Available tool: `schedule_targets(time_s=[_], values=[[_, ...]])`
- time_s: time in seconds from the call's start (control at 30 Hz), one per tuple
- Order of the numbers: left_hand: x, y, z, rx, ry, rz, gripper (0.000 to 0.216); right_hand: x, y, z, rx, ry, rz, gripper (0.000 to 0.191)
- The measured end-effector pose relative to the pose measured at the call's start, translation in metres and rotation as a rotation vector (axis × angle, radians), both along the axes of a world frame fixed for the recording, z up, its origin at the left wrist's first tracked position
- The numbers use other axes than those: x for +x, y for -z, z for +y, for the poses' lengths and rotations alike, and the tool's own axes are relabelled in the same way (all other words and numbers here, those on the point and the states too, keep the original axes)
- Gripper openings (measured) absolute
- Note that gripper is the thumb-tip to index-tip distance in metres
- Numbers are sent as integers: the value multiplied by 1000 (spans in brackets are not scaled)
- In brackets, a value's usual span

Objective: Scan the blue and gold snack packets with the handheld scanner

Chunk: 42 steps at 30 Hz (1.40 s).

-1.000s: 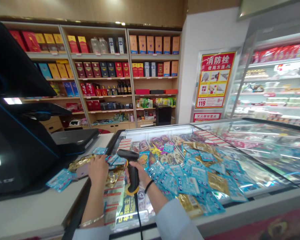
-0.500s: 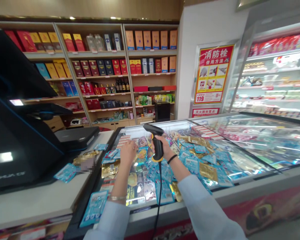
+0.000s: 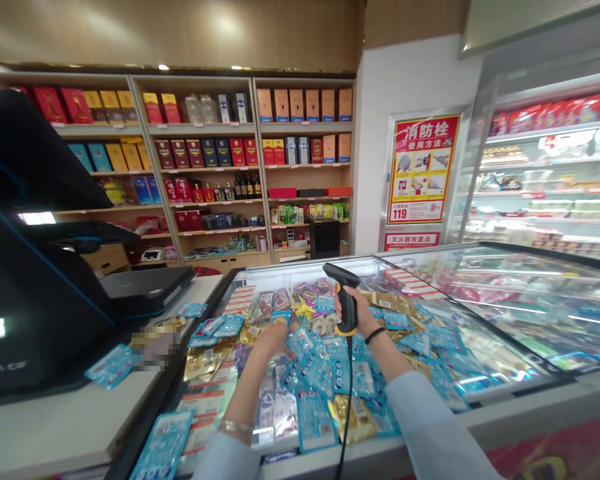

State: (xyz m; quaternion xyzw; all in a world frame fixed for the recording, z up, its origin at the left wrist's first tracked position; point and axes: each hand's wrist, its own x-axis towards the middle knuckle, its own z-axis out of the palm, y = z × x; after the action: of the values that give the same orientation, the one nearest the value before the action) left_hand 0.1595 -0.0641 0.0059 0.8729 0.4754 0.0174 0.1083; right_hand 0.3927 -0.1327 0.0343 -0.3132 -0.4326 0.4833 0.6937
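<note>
My right hand (image 3: 361,313) grips the handle of a black barcode scanner (image 3: 345,299) with a yellow base, held upright above the freezer lid with its head pointing left. Its cable hangs down toward me. My left hand (image 3: 275,337) reaches into the pile of blue sachets (image 3: 325,373) on the glass and pinches the near edge of one blue sachet (image 3: 300,341). Gold sachets (image 3: 203,360) lie mixed in among the blue ones.
A black till terminal (image 3: 40,293) stands on the white counter (image 3: 65,420) at the left, with loose sachets beside it. The chest freezer's glass lid (image 3: 505,307) stretches to the right. Shelves of boxed goods (image 3: 205,147) line the back wall. An open chiller (image 3: 550,173) stands at the right.
The scanner and my right hand moved from near the counter out to the right over the sachets. My left hand left the gold packets and now grasps a blue sachet in the pile.
</note>
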Motion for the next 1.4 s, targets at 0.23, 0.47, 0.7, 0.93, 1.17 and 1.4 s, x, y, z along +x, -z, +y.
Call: schedule_targets(time_s=[0.23,0.47,0.7,0.93,1.17,1.4], values=[[62,4,15,53,-60,-182,34,26,21,14,-43,30,-8,41],[89,31,26,210,-399,-1045,20,49,38,20,-73,10,-75,44],[70,25,32,370,-580,-1308,25,49,28,-3,-95,-131,-260,37],[74,27,27,333,-521,-1314,28,52,26,-8,-142,-231,-290,39],[96,36,21,264,-216,-1366,47,61,27,-14,-153,-223,-270,36],[94,42,30,295,-257,-1260,39,60,25,-17,-144,-204,-295,35]])
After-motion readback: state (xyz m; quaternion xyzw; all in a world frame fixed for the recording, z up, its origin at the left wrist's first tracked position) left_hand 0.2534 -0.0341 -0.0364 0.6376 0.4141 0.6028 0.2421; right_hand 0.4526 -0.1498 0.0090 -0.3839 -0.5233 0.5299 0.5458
